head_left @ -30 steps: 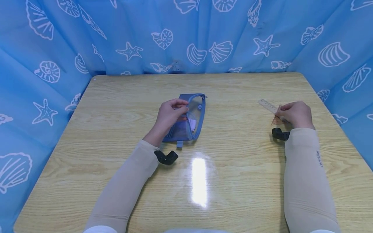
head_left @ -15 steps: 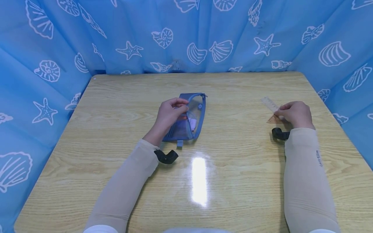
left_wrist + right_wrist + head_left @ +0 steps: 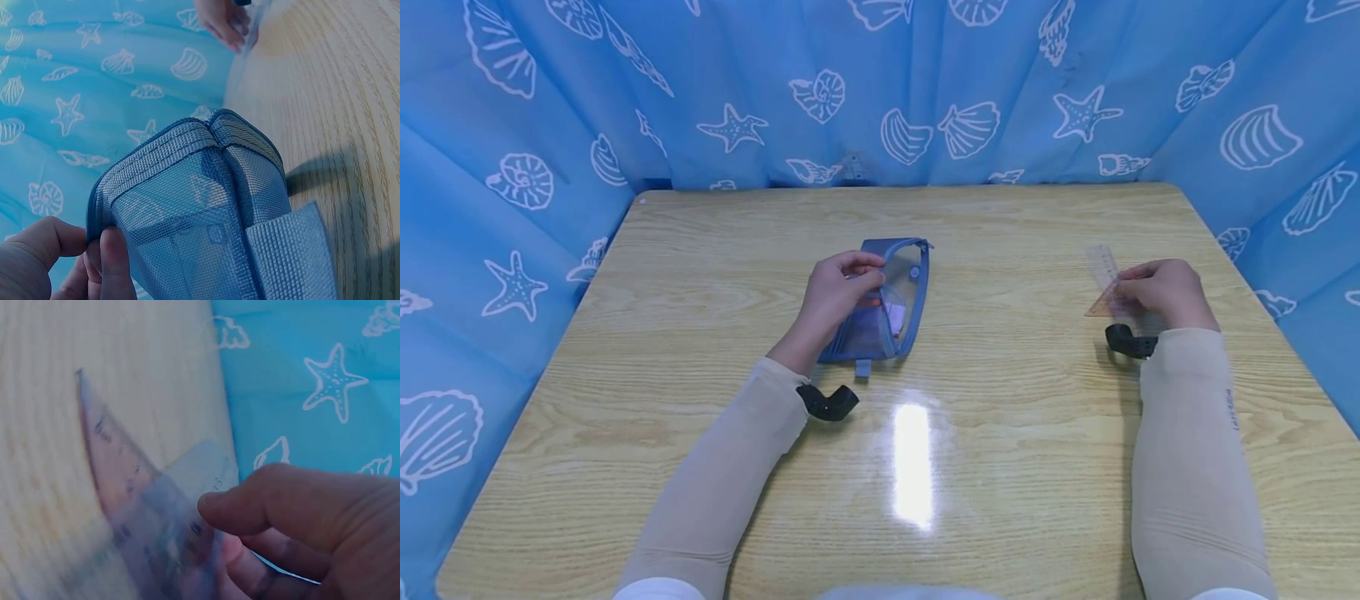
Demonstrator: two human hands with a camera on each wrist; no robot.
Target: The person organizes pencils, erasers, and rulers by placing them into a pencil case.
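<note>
A blue mesh zip pouch [image 3: 857, 337] lies on the table with its mouth unzipped toward the right. My left hand [image 3: 842, 287] pinches the zipper edge of its opening between thumb and fingers; the left wrist view shows the pouch's mesh side [image 3: 181, 231] and a fabric tab [image 3: 290, 256]. Something pale [image 3: 896, 319] shows inside the pouch. At the right, my right hand [image 3: 1165, 292] holds a clear ruler [image 3: 1102, 265] together with a see-through set square [image 3: 119, 462]. In the right wrist view the thumb presses on the overlapping plastic pieces.
The wood-grain table [image 3: 1000, 467] spreads under both hands, with a bright light reflection near its middle. A blue curtain [image 3: 865, 92] printed with white shells hangs behind the table and along both sides. Black wrist mounts [image 3: 827, 403] sit at both wrists.
In my right hand the ruler has swung from slanting left to nearly upright, and the set square has turned with it. The left hand and pouch stay put.
</note>
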